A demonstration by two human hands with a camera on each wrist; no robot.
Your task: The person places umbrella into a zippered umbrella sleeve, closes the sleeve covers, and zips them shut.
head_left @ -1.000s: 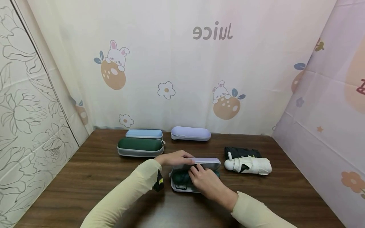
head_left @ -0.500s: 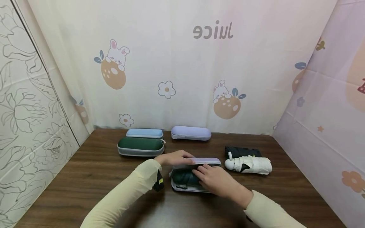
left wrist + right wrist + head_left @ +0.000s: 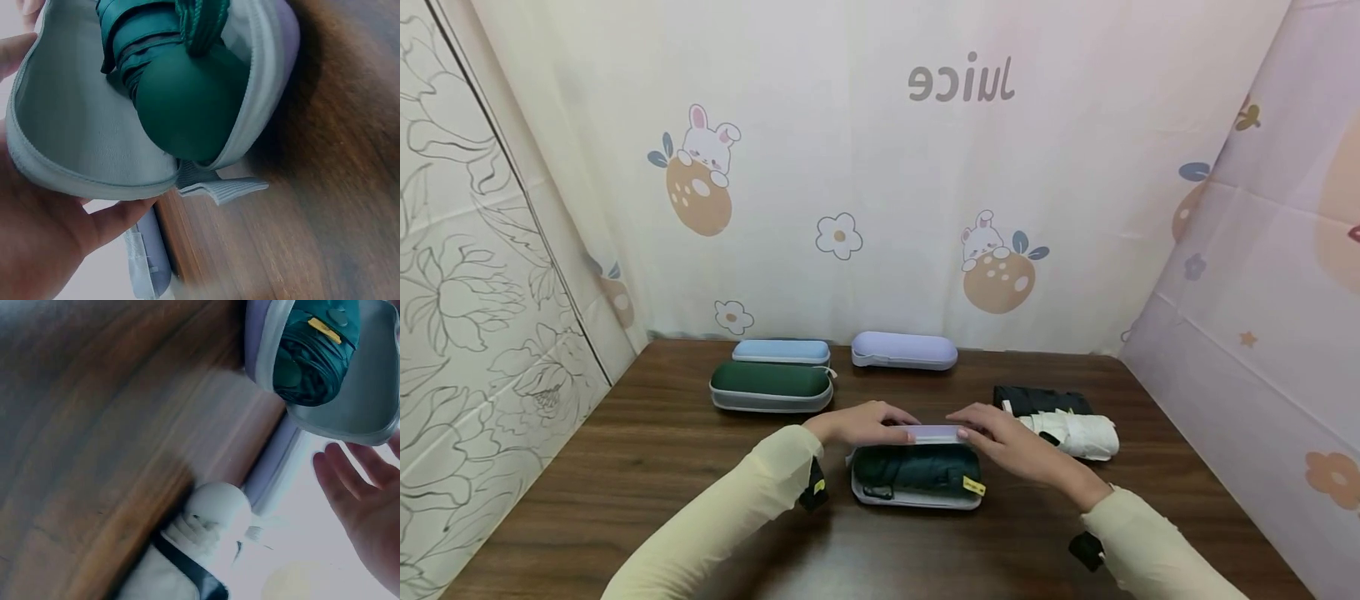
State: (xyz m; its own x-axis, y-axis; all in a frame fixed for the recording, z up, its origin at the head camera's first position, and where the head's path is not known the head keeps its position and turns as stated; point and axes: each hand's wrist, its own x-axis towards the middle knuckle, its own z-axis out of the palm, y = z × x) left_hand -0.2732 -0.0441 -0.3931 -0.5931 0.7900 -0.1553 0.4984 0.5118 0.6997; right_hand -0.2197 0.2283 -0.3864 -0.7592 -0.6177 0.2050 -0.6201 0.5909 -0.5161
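A lilac zip case [image 3: 917, 502] lies at the table's front middle, lid [image 3: 936, 434] raised. Inside it lies a folded dark green umbrella [image 3: 910, 468], with a round green handle end [image 3: 187, 103] at the left and a yellow tag [image 3: 973, 486] at the right. My left hand [image 3: 861, 423] holds the lid's left part, thumb at the rim and fingers behind. At the lid's right end is my right hand [image 3: 1015, 446], its thumb by the front rim. In the right wrist view, the right fingers [image 3: 340, 475] stretch out behind the lid, apart from it.
Behind stand a green case [image 3: 771, 382], a light blue case [image 3: 781, 351] and another lilac case [image 3: 904, 350]. A white folded umbrella [image 3: 1078, 435] and a black folded umbrella [image 3: 1048, 401] lie at the right, close to my right forearm. A curtain [image 3: 880, 167] hangs behind the table.
My right hand has come off the green umbrella and moved right and up to the lid's right end. The umbrella and its yellow tag now show fully. The left hand stays at the lid.
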